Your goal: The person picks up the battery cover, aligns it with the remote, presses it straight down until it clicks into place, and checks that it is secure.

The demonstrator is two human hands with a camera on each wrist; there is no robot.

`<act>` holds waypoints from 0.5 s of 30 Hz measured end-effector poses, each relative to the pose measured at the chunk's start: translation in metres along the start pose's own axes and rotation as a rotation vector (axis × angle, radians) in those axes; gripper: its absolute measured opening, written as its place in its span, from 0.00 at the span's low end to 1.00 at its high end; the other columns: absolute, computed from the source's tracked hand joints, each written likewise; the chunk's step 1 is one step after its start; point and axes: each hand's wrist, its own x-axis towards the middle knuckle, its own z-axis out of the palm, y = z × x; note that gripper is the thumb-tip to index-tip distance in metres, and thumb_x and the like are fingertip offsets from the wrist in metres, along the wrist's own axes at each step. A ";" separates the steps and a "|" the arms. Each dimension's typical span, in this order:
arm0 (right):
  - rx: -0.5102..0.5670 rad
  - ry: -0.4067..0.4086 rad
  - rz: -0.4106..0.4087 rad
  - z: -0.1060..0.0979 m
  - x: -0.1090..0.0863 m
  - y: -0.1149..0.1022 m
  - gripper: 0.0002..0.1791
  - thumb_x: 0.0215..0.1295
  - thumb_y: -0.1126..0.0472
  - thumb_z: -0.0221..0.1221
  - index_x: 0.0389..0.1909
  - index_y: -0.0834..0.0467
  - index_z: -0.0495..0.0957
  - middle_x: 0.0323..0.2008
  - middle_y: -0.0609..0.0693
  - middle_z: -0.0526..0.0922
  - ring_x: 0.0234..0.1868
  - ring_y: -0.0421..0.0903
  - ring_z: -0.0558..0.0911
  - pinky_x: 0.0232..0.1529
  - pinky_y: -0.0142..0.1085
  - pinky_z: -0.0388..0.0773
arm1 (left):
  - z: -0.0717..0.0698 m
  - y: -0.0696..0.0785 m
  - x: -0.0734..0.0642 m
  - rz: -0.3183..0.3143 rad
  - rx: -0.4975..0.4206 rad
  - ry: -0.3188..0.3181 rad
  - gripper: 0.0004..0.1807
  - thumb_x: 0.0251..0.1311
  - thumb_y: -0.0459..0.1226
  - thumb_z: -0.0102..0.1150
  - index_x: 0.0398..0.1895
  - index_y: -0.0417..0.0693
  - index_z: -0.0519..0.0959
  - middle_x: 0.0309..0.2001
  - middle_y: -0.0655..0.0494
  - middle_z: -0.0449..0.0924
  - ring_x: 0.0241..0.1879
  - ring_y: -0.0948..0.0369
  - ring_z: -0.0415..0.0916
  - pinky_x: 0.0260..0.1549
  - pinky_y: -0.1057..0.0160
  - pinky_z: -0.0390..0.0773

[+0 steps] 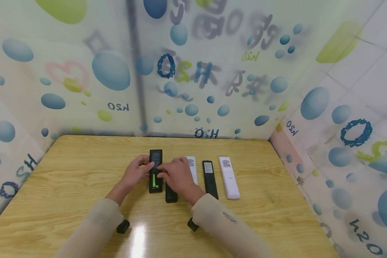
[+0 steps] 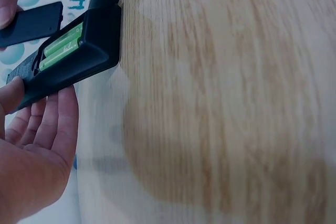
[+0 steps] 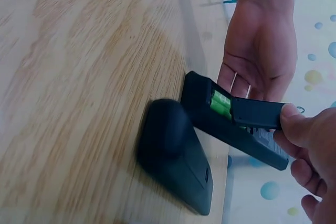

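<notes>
A black remote control (image 1: pixel 155 156) lies back side up, with its battery compartment uncovered. Two green batteries (image 2: pixel 63 46) sit side by side in that compartment. My left hand (image 1: pixel 136 171) grips the remote along its left side, thumb over the edge and fingers beneath, as the left wrist view shows. Between thumb and fingers, my right hand (image 1: pixel 179 176) pinches a flat black battery cover (image 3: pixel 257 113). In the right wrist view the cover overlaps one end of the batteries. A second black remote (image 3: pixel 176 156) lies right beside the held one, partly hidden by my right hand in the head view.
To the right, a white remote (image 1: pixel 192 167) lies partly behind my right hand. Further along are another black remote (image 1: pixel 210 182) and another white remote (image 1: pixel 230 181), both back side up. The wooden table (image 1: pixel 93 157) meets a patterned wall covering (image 1: pixel 167 118) at its far edge.
</notes>
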 end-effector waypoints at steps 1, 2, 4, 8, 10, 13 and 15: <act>0.001 0.002 -0.004 0.001 0.001 -0.001 0.16 0.64 0.42 0.58 0.49 0.39 0.83 0.36 0.33 0.87 0.37 0.38 0.76 0.55 0.41 0.66 | 0.000 0.000 0.000 0.000 -0.003 -0.001 0.23 0.72 0.45 0.50 0.61 0.39 0.66 0.54 0.41 0.69 0.37 0.61 0.79 0.41 0.55 0.83; -0.001 0.004 -0.006 0.002 0.002 -0.002 0.16 0.63 0.42 0.58 0.49 0.38 0.83 0.35 0.33 0.87 0.37 0.38 0.76 0.54 0.40 0.66 | 0.000 0.000 0.000 0.000 -0.005 -0.001 0.23 0.72 0.45 0.50 0.61 0.39 0.66 0.54 0.41 0.69 0.37 0.62 0.79 0.40 0.56 0.83; -0.001 0.005 -0.008 0.002 0.003 -0.003 0.16 0.63 0.42 0.58 0.49 0.38 0.83 0.35 0.33 0.87 0.36 0.38 0.76 0.53 0.40 0.66 | 0.000 0.000 0.000 -0.001 -0.004 0.000 0.23 0.72 0.46 0.49 0.61 0.39 0.67 0.53 0.41 0.70 0.37 0.62 0.79 0.40 0.56 0.83; -0.008 0.005 -0.005 0.001 0.006 -0.006 0.16 0.63 0.41 0.58 0.49 0.38 0.83 0.34 0.33 0.87 0.36 0.38 0.75 0.53 0.39 0.65 | 0.000 -0.001 0.000 0.002 -0.005 0.004 0.23 0.72 0.46 0.49 0.60 0.40 0.67 0.52 0.42 0.70 0.39 0.63 0.77 0.40 0.56 0.83; -0.005 0.004 -0.001 0.001 0.006 -0.007 0.16 0.63 0.41 0.58 0.49 0.38 0.83 0.34 0.33 0.87 0.35 0.38 0.75 0.52 0.39 0.65 | 0.000 -0.002 0.000 0.003 -0.007 0.004 0.23 0.72 0.46 0.50 0.60 0.40 0.68 0.52 0.43 0.70 0.40 0.63 0.76 0.41 0.55 0.83; -0.002 0.001 -0.002 0.002 0.008 -0.007 0.16 0.63 0.41 0.59 0.49 0.38 0.83 0.33 0.32 0.87 0.36 0.38 0.75 0.52 0.39 0.65 | 0.001 -0.002 0.000 0.003 -0.005 0.004 0.23 0.72 0.46 0.50 0.60 0.40 0.68 0.51 0.43 0.70 0.40 0.63 0.77 0.41 0.55 0.83; -0.006 -0.002 -0.007 0.003 0.008 -0.007 0.16 0.63 0.41 0.59 0.49 0.38 0.83 0.33 0.32 0.87 0.36 0.38 0.75 0.52 0.39 0.65 | 0.000 -0.001 0.000 0.003 -0.004 0.004 0.23 0.72 0.46 0.50 0.60 0.40 0.68 0.51 0.44 0.70 0.39 0.63 0.77 0.40 0.56 0.83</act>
